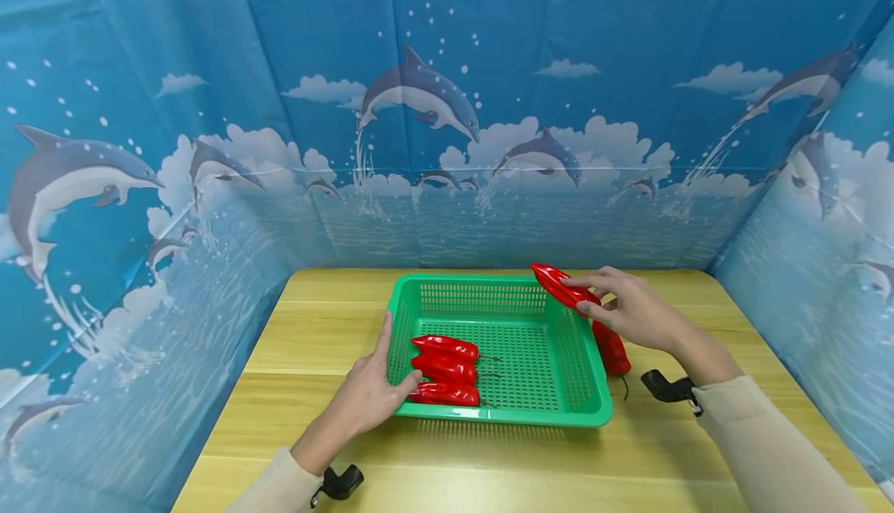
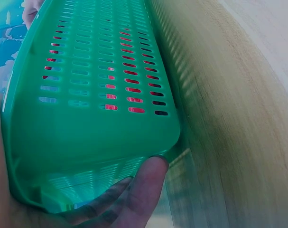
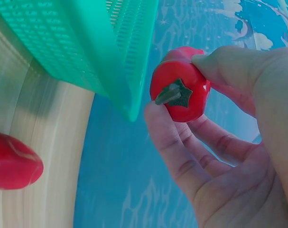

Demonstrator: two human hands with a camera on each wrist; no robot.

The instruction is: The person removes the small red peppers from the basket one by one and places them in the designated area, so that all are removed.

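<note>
My right hand (image 1: 639, 313) pinches a long red pepper (image 1: 562, 286) between thumb and fingers, above the basket's back right corner. Its green stem end faces the camera in the right wrist view, with the right hand's fingers (image 3: 170, 142) beneath it. My left hand (image 1: 370, 393) grips the left side of the green plastic basket (image 1: 503, 415), thumb over the rim and fingers along the outside. In the left wrist view, the left hand's fingers (image 2: 141, 194) lie against the basket's outer wall. Three red peppers (image 1: 445, 369) lie side by side in the basket's left part, stems pointing right.
Another red pepper (image 1: 611, 350) lies on the wooden table (image 1: 300, 334) against the basket's right side, partly hidden by the right hand. A blue dolphin-print sheet (image 1: 447, 210) stands behind the table and at its sides.
</note>
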